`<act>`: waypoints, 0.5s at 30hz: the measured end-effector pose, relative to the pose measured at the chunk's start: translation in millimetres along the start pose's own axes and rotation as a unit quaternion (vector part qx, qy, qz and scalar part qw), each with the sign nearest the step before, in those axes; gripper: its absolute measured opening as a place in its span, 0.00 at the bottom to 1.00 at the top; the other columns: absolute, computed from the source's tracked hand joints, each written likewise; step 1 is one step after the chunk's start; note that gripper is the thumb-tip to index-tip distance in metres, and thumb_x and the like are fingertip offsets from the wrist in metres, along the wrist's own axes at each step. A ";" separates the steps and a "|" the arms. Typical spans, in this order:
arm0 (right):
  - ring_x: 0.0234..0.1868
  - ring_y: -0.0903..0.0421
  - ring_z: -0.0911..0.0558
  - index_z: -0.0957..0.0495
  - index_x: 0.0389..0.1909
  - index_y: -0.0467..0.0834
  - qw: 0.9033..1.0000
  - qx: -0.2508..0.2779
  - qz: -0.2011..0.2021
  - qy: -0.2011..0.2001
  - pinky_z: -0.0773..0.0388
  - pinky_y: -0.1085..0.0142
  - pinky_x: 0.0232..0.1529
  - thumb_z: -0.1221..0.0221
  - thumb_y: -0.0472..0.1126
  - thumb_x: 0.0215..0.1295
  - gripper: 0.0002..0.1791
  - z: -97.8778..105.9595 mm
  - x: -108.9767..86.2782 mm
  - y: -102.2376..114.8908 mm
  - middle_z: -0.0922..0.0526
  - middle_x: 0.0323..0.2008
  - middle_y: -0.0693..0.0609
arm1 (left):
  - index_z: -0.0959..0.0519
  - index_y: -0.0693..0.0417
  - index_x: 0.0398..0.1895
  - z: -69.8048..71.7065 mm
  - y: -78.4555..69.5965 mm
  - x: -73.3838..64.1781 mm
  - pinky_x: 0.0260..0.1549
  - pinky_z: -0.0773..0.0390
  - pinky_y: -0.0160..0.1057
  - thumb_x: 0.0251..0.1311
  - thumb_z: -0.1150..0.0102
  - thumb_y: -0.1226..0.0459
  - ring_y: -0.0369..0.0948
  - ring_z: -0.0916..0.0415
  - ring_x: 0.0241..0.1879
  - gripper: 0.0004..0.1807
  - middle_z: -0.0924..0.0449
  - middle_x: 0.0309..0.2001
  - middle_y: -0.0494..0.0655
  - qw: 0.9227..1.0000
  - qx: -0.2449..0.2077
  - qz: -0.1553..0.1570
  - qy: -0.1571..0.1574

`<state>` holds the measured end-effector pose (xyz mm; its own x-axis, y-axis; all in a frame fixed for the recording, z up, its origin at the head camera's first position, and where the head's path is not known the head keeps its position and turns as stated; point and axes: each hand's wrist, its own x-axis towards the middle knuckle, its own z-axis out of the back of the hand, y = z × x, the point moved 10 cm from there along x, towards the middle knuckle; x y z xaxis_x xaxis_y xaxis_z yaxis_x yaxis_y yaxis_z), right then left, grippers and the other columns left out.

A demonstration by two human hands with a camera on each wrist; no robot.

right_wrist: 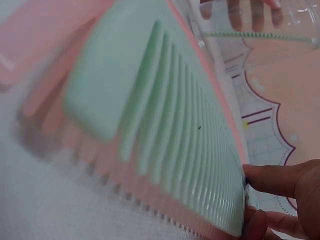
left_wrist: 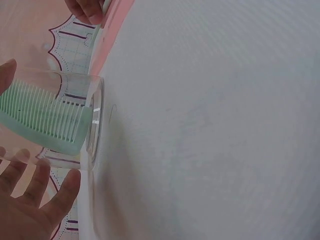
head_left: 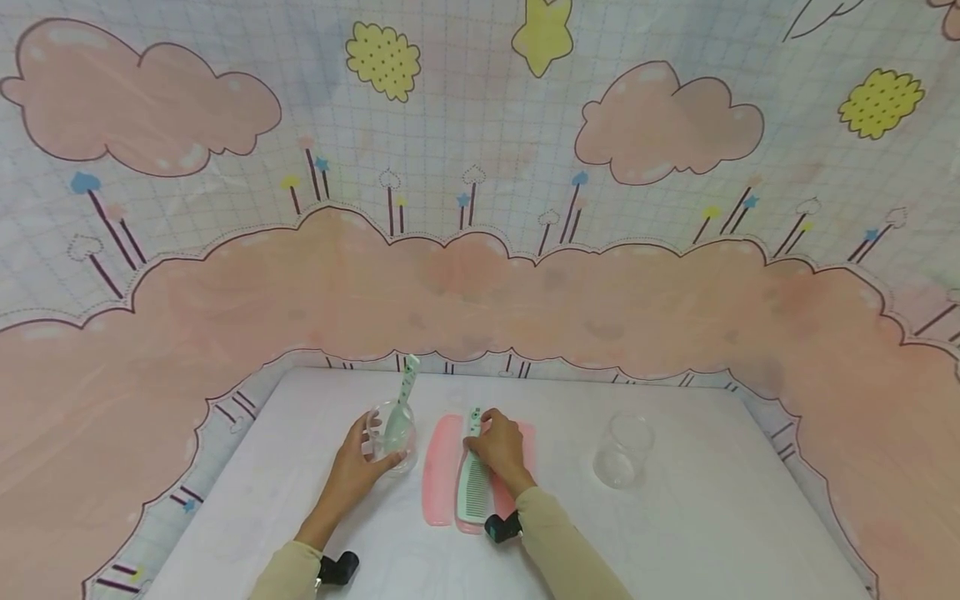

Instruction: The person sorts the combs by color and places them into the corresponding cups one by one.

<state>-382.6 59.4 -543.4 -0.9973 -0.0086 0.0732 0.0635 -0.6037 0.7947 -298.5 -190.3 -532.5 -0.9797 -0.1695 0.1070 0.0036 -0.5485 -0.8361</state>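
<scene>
Mint-green plastic makes up two combs with wide, toothed heads. One, a mint-green comb with a dark-patterned handle, leans upright in a clear, round, see-through cup, teeth end down and handle above the rim. The print on the handle is too small to read. A left hand holds this cup, fingers clasped around one side and thumb on the other.

A right hand pinches the handle of the second mint-green comb, thumb and fingers together on it; its own print is likewise too small to read. That comb is over pink plastic pieces near the middle of the white table. At least two pink pieces show, and one beneath the green comb has teeth; overlap hides the exact count.

The clear cups number two: the other clear cup stands well apart, to the right. Two beige sleeves and two black wrist devices are visible. Behind hangs a printed backdrop with two separate pink clouds, two dotted yellow shapes and one yellow star.
</scene>
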 end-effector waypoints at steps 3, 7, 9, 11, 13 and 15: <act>0.24 0.55 0.24 0.23 0.46 0.38 1.000 -0.016 0.003 -0.003 0.25 0.68 0.21 0.27 0.38 0.46 0.24 0.0 1.3 2.0 0.19 0.27 0.46 | 0.50 0.52 0.76 -0.5 -0.3 0.3 0.62 0.28 0.55 0.53 0.28 0.52 0.57 0.37 0.69 0.53 0.37 0.70 0.57 1.000 -0.003 0.000 0.001; 0.27 0.52 0.24 0.22 0.46 0.39 0.999 -0.038 -0.006 -0.004 0.24 0.67 0.22 0.28 0.39 0.47 0.24 0.6 2.7 3.5 0.16 0.35 0.42 | 0.49 0.52 0.76 -0.1 0.0 0.7 0.62 0.27 0.55 0.53 0.28 0.53 0.57 0.37 0.69 0.53 0.36 0.70 0.57 1.000 -0.004 0.000 0.000; 0.29 0.50 0.23 0.22 0.46 0.40 0.999 -0.041 -0.015 -0.004 0.23 0.65 0.23 0.28 0.39 0.46 0.23 1.5 2.8 3.1 0.16 0.38 0.41 | 0.49 0.52 0.76 -0.1 0.2 0.7 0.62 0.27 0.55 0.53 0.28 0.53 0.57 0.37 0.69 0.53 0.36 0.70 0.57 1.000 -0.003 0.000 -0.001; 0.31 0.50 0.23 0.22 0.45 0.41 0.999 -0.042 -0.022 -0.001 0.22 0.64 0.24 0.28 0.39 0.46 0.23 2.2 3.0 2.3 0.16 0.40 0.40 | 0.49 0.52 0.76 -0.1 0.6 1.0 0.62 0.27 0.55 0.53 0.28 0.52 0.57 0.37 0.69 0.53 0.36 0.70 0.57 1.000 -0.002 -0.001 -0.001; 0.31 0.49 0.23 0.22 0.44 0.41 0.999 -0.035 -0.026 -0.001 0.21 0.63 0.25 0.28 0.40 0.46 0.22 3.8 3.2 2.2 0.17 0.40 0.40 | 0.49 0.52 0.76 -0.1 0.5 1.0 0.62 0.27 0.55 0.53 0.28 0.52 0.57 0.37 0.69 0.53 0.36 0.69 0.57 1.000 -0.002 -0.002 -0.002; 0.31 0.49 0.23 0.21 0.43 0.41 0.999 -0.030 -0.029 0.001 0.20 0.63 0.25 0.28 0.41 0.46 0.22 4.5 3.7 1.4 0.17 0.40 0.40 | 0.49 0.51 0.76 0.0 0.6 1.2 0.62 0.27 0.55 0.53 0.28 0.51 0.57 0.37 0.69 0.53 0.35 0.69 0.57 1.000 -0.002 -0.004 -0.002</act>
<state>-386.0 62.1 -539.2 -0.9993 0.0268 0.0262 0.0025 -0.6504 0.7596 -299.6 -190.8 -532.9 -0.9788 -0.1690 0.1154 -0.0044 -0.5467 -0.8373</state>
